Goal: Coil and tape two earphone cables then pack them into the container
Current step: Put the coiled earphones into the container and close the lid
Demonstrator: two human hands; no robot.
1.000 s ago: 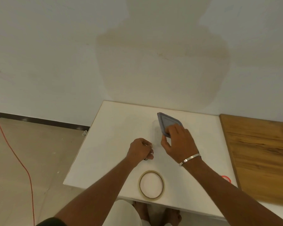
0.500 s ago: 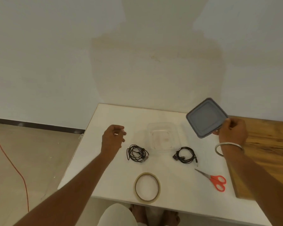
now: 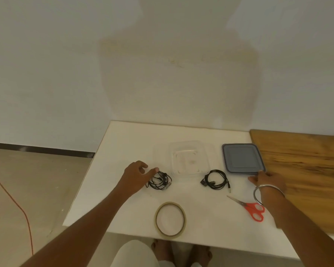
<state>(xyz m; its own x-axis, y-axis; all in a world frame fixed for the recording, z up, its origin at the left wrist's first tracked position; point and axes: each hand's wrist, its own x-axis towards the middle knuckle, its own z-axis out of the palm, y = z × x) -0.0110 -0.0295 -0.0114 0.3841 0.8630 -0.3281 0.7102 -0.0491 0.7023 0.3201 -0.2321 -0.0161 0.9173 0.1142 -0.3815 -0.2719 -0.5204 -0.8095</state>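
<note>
Two black earphone cables lie in loose bundles on the white table [image 3: 123, 149]. The left earphone bundle [image 3: 160, 182] is touched by the outstretched fingertips of my left hand [image 3: 136, 174]. The right earphone bundle [image 3: 216, 180] lies untouched in front of the clear container [image 3: 172, 160], which stands open and holds nothing. The grey lid [image 3: 242, 158] lies flat to the container's right. My right hand [image 3: 268, 182] rests on the table just in front of the lid, with its fingertips at the lid's near right corner. A tape roll [image 3: 156, 218] lies near the front edge.
Red-handled scissors [image 3: 253, 208] lie front right, beside my right wrist. A wooden board [image 3: 307, 170] covers the table's right side. A wall stands behind the table. An orange cord [image 3: 14, 199] runs over the floor at the left.
My right hand lifted the grey lid off the container, carried it right and set it flat on the table. My left hand moved back right onto the left earphone bundle.
</note>
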